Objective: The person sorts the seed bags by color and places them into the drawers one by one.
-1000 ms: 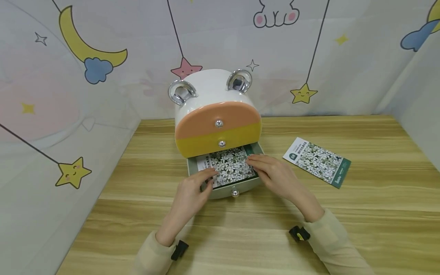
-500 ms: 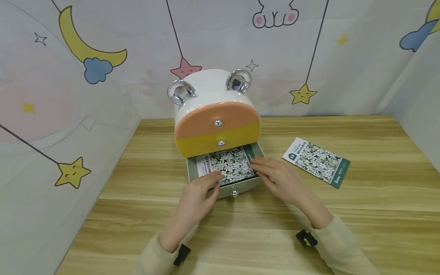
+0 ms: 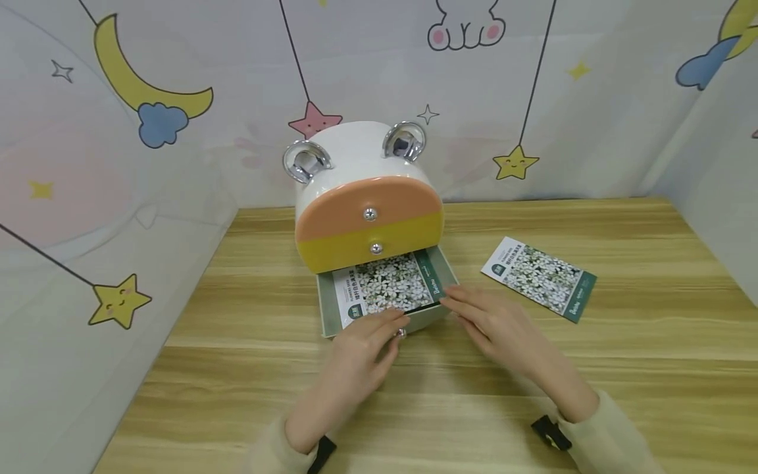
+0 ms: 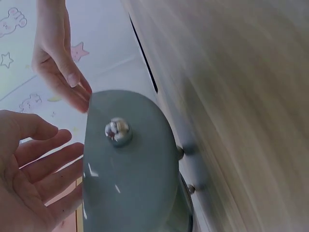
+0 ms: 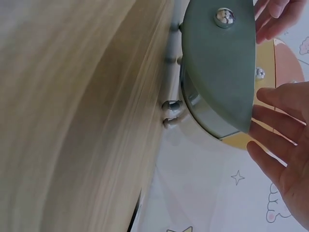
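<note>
A small rounded cabinet (image 3: 367, 210) has its lowest, grey-green drawer (image 3: 328, 303) pulled out. Inside that drawer lies a flower seed packet (image 3: 391, 280) printed with white blossoms. My left hand (image 3: 364, 355) is at the drawer's front, fingertips right at its top edge and over the round knob (image 3: 401, 332). At the drawer's right front corner, my right hand (image 3: 500, 329) has its fingertips by the rim. Both wrist views show loosely extended fingers beside the green drawer front (image 4: 130, 169), holding nothing. Seen from the right wrist, the knob (image 5: 225, 18) is silver and shiny.
A second, matching seed packet (image 3: 540, 279) lies on the wooden table (image 3: 651, 355) to the right of the cabinet. Silver ear-like rings (image 3: 405, 141) stand on the cabinet's top. Behind it hangs a patterned cloth (image 3: 355, 66) with stars and a moon.
Both hands have drawn back from the packet to the drawer's front edge. The left hand has moved right and nearer, uncovering the packet's white end. The drawer stays out.
</note>
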The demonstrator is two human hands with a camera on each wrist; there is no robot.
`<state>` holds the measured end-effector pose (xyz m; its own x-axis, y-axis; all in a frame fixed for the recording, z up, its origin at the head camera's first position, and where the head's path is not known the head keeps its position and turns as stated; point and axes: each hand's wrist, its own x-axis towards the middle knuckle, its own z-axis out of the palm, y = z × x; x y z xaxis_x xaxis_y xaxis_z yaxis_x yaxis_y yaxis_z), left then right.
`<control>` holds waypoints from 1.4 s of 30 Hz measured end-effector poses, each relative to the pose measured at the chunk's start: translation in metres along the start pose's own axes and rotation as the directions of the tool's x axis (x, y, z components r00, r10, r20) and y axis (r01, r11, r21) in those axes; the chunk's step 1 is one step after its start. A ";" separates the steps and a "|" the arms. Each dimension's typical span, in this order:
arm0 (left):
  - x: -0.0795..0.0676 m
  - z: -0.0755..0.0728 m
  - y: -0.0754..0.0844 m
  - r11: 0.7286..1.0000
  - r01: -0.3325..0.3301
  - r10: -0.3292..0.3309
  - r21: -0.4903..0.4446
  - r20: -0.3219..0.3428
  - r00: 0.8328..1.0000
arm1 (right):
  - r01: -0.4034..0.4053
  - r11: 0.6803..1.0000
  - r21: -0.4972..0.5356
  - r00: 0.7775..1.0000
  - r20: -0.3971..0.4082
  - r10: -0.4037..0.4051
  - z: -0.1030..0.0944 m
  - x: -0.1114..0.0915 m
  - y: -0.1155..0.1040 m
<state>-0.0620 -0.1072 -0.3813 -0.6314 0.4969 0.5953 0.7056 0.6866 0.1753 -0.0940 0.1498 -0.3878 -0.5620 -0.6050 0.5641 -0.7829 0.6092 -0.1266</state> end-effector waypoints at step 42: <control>0.047 0.026 0.040 0.982 -0.191 0.185 -0.003 0.264 0.947 | -0.070 0.993 -0.099 0.990 0.118 0.082 -0.030 -0.072 -0.010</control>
<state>-0.0714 -0.0422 -0.3670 -0.5522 0.7376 0.3886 0.8141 0.5776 0.0604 -0.0377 0.2024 -0.4020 -0.6517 -0.6091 0.4519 -0.7112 0.6979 -0.0850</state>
